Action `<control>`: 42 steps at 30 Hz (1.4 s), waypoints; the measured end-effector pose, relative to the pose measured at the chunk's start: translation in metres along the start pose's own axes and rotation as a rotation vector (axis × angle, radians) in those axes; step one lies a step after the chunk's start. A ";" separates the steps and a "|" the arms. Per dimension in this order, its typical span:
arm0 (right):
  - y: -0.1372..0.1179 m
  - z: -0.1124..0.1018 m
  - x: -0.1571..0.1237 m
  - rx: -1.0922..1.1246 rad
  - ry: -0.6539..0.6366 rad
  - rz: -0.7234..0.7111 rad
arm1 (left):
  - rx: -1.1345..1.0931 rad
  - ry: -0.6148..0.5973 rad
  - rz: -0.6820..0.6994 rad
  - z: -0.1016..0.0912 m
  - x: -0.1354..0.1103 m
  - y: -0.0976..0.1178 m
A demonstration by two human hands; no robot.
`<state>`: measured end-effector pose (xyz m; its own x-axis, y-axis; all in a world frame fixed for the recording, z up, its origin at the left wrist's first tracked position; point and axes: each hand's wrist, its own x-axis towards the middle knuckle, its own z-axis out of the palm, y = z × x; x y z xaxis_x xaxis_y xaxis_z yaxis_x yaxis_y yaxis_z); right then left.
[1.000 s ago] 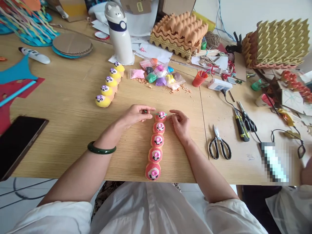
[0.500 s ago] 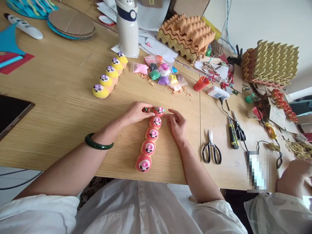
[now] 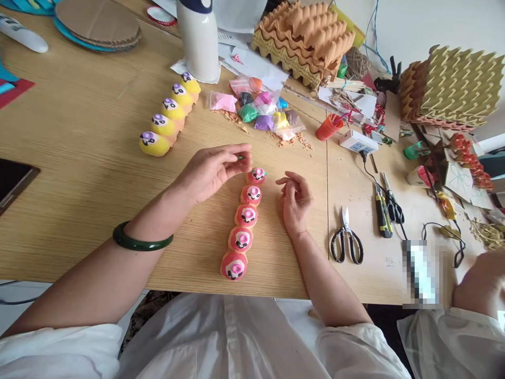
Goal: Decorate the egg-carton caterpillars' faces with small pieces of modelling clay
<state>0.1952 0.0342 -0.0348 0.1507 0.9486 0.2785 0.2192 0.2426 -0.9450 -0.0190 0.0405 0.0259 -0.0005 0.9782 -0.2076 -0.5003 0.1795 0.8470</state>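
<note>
A strip of red-painted egg carton bumps (image 3: pixel 242 239) lies lengthwise before me. Each bump carries a white patch, a pink ring and black marks; small green bits sit at the sides of the farthest bump (image 3: pixel 256 176). My left hand (image 3: pixel 215 171) is raised just left of that bump, thumb and fingers together on a small bit of green clay (image 3: pixel 240 157), mostly hidden. To the right of the strip, my right hand (image 3: pixel 298 202) rests on its edge, fingers loosely bent and apart, nothing visible in them. It does not touch the strip.
A similar yellow strip (image 3: pixel 161 124) lies at left, behind it a white flask (image 3: pixel 199 45). Bags of coloured clay (image 3: pixel 263 122) and crumbs lie beyond. Scissors (image 3: pixel 346 239), a cutter (image 3: pixel 382 213) and a red cup (image 3: pixel 329 127) are at right. Another person's arm (image 3: pixel 479 281) is far right.
My left hand has lifted off the farthest red bump and moved up and slightly left. My right hand has drawn back a little to the right. The view has shifted slightly.
</note>
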 end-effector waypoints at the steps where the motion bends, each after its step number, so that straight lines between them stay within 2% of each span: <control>1: -0.001 0.000 -0.002 -0.035 0.023 -0.069 | -0.023 -0.027 -0.006 0.005 -0.004 0.000; 6: -0.009 -0.002 -0.012 -0.188 0.004 -0.400 | 0.034 -0.116 -0.085 0.020 -0.022 -0.014; 9: -0.016 -0.004 -0.016 -0.248 -0.015 -0.572 | 0.141 -0.163 -0.036 0.019 -0.027 -0.021; 11: -0.020 -0.006 -0.017 -0.317 -0.049 -0.617 | 0.226 -0.205 0.011 0.018 -0.029 -0.023; 14: -0.023 -0.008 -0.016 -0.427 -0.098 -0.644 | 0.322 -0.248 0.042 0.018 -0.032 -0.022; 17: -0.023 -0.009 -0.015 -0.474 -0.076 -0.663 | 0.359 -0.261 0.023 0.020 -0.033 -0.021; 23: -0.024 -0.009 -0.016 -0.416 -0.027 -0.632 | 0.409 -0.200 0.089 0.021 -0.033 -0.021; 29: -0.024 -0.007 -0.015 -0.305 -0.080 -0.677 | 0.421 -0.307 0.042 0.021 -0.031 -0.021; 33: -0.021 -0.007 -0.014 -0.248 -0.149 -0.636 | 0.432 -0.279 0.079 0.021 -0.030 -0.022; 37: -0.020 -0.007 -0.015 -0.275 -0.134 -0.611 | 0.479 -0.270 0.086 0.021 -0.031 -0.021; 42: -0.020 -0.007 -0.014 -0.277 -0.133 -0.672 | 0.465 -0.308 0.066 0.021 -0.030 -0.021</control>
<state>0.1958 0.0146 -0.0185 -0.2161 0.6341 0.7425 0.4615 0.7364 -0.4946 0.0094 0.0099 0.0246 0.2687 0.9617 -0.0535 -0.0736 0.0759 0.9944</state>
